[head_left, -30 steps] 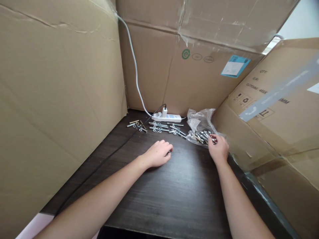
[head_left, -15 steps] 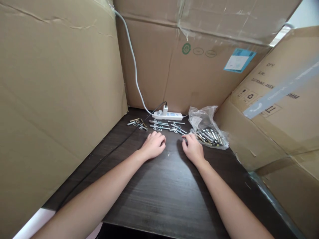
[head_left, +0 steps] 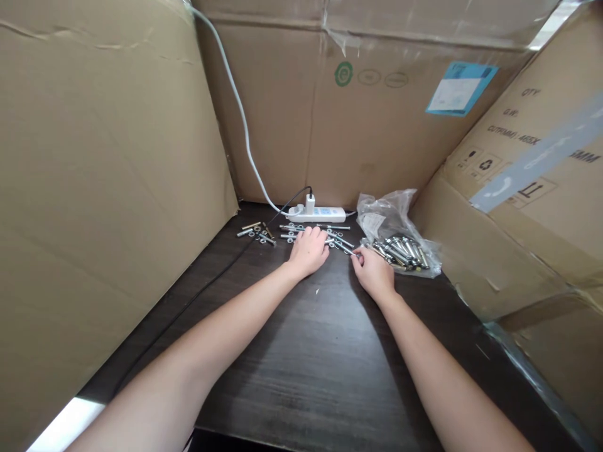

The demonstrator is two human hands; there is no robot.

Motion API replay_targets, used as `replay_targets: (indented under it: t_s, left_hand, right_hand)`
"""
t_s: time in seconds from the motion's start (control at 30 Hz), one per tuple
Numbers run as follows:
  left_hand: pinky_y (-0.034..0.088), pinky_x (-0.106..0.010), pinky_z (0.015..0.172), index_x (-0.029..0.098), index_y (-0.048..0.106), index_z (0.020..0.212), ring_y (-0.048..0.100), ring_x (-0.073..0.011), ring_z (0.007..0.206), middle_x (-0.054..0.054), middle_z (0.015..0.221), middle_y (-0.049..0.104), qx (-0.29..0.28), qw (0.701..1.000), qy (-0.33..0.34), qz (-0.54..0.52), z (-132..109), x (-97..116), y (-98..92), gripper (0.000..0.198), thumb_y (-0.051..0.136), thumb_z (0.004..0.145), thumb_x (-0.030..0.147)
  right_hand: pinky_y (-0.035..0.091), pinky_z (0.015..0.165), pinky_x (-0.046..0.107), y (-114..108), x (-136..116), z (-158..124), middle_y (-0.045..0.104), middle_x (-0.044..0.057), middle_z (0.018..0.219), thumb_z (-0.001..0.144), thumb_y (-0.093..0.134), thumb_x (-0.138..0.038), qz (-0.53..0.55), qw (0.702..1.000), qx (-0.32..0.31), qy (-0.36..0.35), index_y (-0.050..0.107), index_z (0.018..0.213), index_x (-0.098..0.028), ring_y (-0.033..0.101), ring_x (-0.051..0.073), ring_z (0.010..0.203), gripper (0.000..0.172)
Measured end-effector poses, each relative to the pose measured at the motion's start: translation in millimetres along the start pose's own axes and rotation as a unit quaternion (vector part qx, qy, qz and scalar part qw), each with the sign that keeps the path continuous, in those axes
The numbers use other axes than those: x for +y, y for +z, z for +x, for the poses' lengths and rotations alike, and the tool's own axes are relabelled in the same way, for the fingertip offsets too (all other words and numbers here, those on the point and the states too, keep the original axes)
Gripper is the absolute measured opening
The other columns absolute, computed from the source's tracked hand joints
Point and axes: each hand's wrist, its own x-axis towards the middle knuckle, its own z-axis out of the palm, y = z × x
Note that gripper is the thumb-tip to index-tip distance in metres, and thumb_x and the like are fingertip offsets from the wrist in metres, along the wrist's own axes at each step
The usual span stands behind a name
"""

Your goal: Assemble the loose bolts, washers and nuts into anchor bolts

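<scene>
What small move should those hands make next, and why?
Perhaps the right hand should turn the slanted bolt parallel to the power strip: the hand's fingertips are at that bolt's near end, and another bolt farther back lies roughly parallel to the strip.

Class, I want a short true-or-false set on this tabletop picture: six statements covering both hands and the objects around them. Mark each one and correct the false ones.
1. The left hand covers part of the loose bolts. True.
2. In the picture, the clear plastic bag lies right of the white power strip. True.
3. The right hand rests on the power strip. False: the right hand is by the right end of the loose bolts.
4. A black cable runs across the dark table. True.
5. The blue-and-white label is on the box at the right. False: the blue-and-white label is on the back box.
6. Nothing is plugged into the power strip. False: a white adapter is.
</scene>
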Motion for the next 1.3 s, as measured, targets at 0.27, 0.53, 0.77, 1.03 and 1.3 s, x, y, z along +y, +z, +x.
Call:
replay_targets:
  t_s: [0.27, 0.53, 0.77, 1.03, 1.3]
  left_hand:
    - [0.035, -0.044, 0.085, 0.017, 0.055, 0.09, 0.045, -0.0297, 0.099, -0.012, 0.099, 0.056, 0.008, 1.0, 0.007, 0.005, 7.7, -1.7, 13.5, 0.011, 0.047, 0.087, 0.024]
    - [0.037, -0.041, 0.085, 0.018, 0.056, 0.09, 0.046, -0.0272, 0.099, -0.01, 0.098, 0.059, 0.001, 1.0, 0.011, 0.018, -2.0, 0.1, 6.4, 0.01, 0.048, 0.087, 0.024]
    - [0.038, -0.04, 0.084, 0.018, 0.055, 0.086, 0.048, -0.0256, 0.096, -0.009, 0.096, 0.059, 0.006, 1.0, -0.011, 0.018, -24.5, 1.1, -2.9, 0.009, 0.05, 0.086, 0.025]
    - [0.038, -0.04, 0.085, 0.018, 0.055, 0.087, 0.048, -0.0255, 0.098, -0.008, 0.098, 0.058, 0.007, 0.999, -0.047, 0.015, -23.5, -0.5, -3.1, 0.009, 0.05, 0.087, 0.025]
    - [0.039, -0.039, 0.085, 0.018, 0.057, 0.089, 0.048, -0.025, 0.099, -0.008, 0.1, 0.058, -0.007, 0.998, -0.06, -0.009, -19.5, -7.5, 0.6, 0.01, 0.051, 0.087, 0.026]
  right_hand:
    - [0.028, 0.055, 0.027, -0.9, 1.2, 2.6, 0.063, 0.0, 0.069, 0.086, 0.052, -0.031, 0.015, 1.0, 0.007, 0.027, 0.062, 0.084, -0.023, 0.055, 0.017, 0.064, 0.014]
    - [0.031, 0.057, 0.026, -7.1, -3.1, -2.6, 0.064, 0.002, 0.076, 0.087, 0.052, -0.028, 0.015, 0.999, -0.027, -0.017, 0.063, 0.086, -0.021, 0.056, 0.017, 0.068, 0.014]
    - [0.033, 0.058, 0.026, -9.2, 1.7, -5.6, 0.065, 0.001, 0.078, 0.086, 0.051, -0.029, 0.04, 0.999, -0.001, 0.011, 0.062, 0.084, -0.021, 0.058, 0.017, 0.07, 0.013]
    - [0.039, 0.064, 0.027, -5.7, 12.5, 1.0, 0.065, 0.002, 0.078, 0.085, 0.053, -0.029, 0.077, 0.993, -0.039, -0.084, 0.063, 0.087, -0.021, 0.057, 0.017, 0.069, 0.013]
    - [0.038, 0.061, 0.027, -6.8, 10.1, -0.7, 0.065, 0.002, 0.076, 0.084, 0.053, -0.031, 0.071, 0.995, -0.037, -0.059, 0.064, 0.085, -0.022, 0.057, 0.017, 0.067, 0.014]
